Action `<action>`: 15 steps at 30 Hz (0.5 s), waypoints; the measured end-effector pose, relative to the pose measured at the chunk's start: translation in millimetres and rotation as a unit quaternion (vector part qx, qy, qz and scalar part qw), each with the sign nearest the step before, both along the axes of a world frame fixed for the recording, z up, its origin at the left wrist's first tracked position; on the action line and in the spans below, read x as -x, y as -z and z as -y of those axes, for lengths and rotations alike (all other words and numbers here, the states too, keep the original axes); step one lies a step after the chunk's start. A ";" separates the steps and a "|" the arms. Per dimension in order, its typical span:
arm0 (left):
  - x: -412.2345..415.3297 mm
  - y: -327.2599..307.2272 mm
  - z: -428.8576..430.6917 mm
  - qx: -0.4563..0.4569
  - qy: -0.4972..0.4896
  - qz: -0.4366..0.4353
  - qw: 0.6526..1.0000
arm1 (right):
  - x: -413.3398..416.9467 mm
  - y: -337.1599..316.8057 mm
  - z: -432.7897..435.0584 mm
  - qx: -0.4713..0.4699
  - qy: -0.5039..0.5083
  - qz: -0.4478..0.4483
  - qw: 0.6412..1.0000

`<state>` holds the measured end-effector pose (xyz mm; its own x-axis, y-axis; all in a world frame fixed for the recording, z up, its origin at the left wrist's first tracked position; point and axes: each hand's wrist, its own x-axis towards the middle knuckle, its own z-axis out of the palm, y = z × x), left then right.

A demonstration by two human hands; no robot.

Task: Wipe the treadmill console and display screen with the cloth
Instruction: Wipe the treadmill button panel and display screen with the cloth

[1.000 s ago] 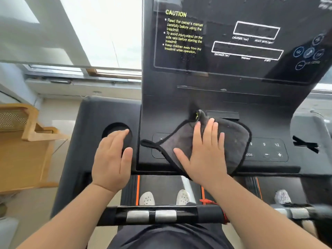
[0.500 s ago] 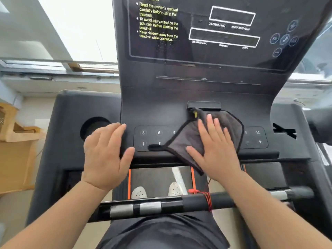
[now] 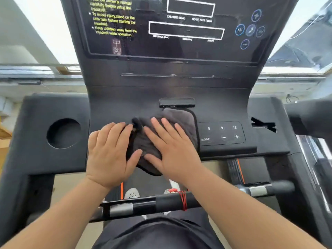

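The dark grey cloth [image 3: 179,119] lies bunched on the lower middle of the treadmill console [image 3: 125,103], at the centre of the frame. The right hand [image 3: 172,150] presses it down, palm flat and fingers straight. The left hand [image 3: 109,153], also flat and grasping nothing, rests on the cloth's left edge. Wiping seems to be under way only here. The button panel [image 3: 221,133] at centre right and the display screen [image 3: 179,47] along the top appear not yet wiped.
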<state>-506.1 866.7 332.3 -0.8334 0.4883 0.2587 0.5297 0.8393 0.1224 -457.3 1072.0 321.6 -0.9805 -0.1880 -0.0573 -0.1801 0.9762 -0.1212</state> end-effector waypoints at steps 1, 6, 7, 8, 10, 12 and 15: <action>-1.4 0.2 -9.7 -0.002 -0.001 -0.002 1.000 | -4.9 -0.7 -16.1 -0.004 0.017 0.004 1.000; -10.3 2.0 -54.7 -0.004 0.002 0.005 1.000 | -29.5 -5.2 -118.1 -0.027 0.130 0.015 0.991; -11.8 3.5 -59.5 -0.001 -0.004 0.011 1.000 | -33.6 -6.6 -142.8 -0.032 0.165 0.018 0.986; -13.1 4.8 -63.2 0.002 -0.015 0.018 1.000 | -37.2 -8.3 -164.3 -0.039 0.193 0.022 0.980; -14.5 6.4 -67.5 0.001 -0.039 0.026 0.999 | -40.6 -10.7 -186.1 -0.055 0.217 0.038 0.974; -15.1 6.0 -69.9 0.000 -0.057 0.027 0.998 | -37.4 -10.8 -175.7 -0.063 0.207 0.033 0.976; -15.3 4.6 -74.1 -0.003 -0.086 0.030 0.996 | -31.4 -8.3 -128.8 -0.027 0.112 0.005 0.993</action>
<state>-490.8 940.8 327.7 -0.9184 0.3360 0.2088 0.3703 0.9160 0.1545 -425.9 1200.8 329.9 -0.9967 0.0386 -0.0708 0.0435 0.9967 -0.0685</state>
